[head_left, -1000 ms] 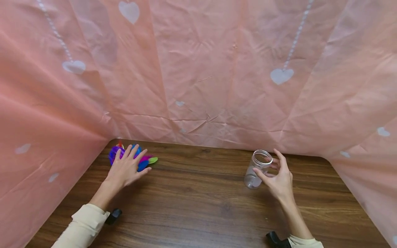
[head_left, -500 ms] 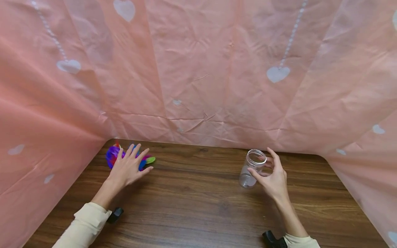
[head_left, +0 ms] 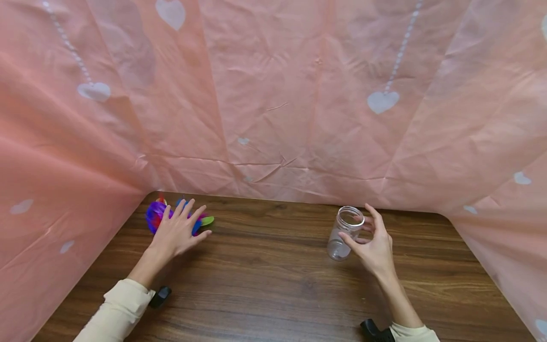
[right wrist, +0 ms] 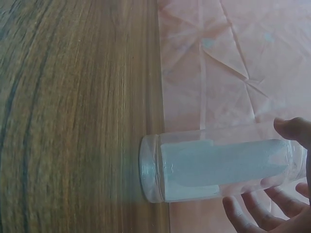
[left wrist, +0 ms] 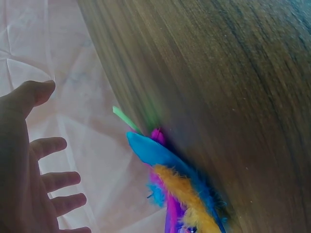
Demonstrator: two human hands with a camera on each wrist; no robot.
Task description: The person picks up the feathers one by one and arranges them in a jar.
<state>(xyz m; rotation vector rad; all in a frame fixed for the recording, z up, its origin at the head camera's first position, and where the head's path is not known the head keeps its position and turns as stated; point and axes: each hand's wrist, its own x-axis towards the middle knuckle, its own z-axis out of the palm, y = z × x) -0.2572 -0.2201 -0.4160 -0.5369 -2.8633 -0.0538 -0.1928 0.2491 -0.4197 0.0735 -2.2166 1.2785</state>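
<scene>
In the head view, my left hand (head_left: 174,232) is spread with straight fingers above a pile of feathers (head_left: 156,217) at the table's far left corner. Purple, blue, red and green ones show past the hand. From the left wrist, blue and orange feathers (left wrist: 182,189) lie apart from the fingertips, and the hand holds nothing. A clear, lidless jar (head_left: 340,242) with a pale label is at the far right. My right hand (head_left: 377,249) holds it near the rim, thumb on the near side and fingers behind. Whether its base touches the table, I cannot tell.
The brown wood-grain table (head_left: 273,270) has rounded far corners. A pink cloth (head_left: 265,95) with white hearts hangs close behind its back edge and along both sides. Black wrist devices (head_left: 160,297) sit at both wrists.
The right hand and the jar have shifted slightly left together. The left hand stays spread over the feathers, almost unmoved. The head view has turned a little.
</scene>
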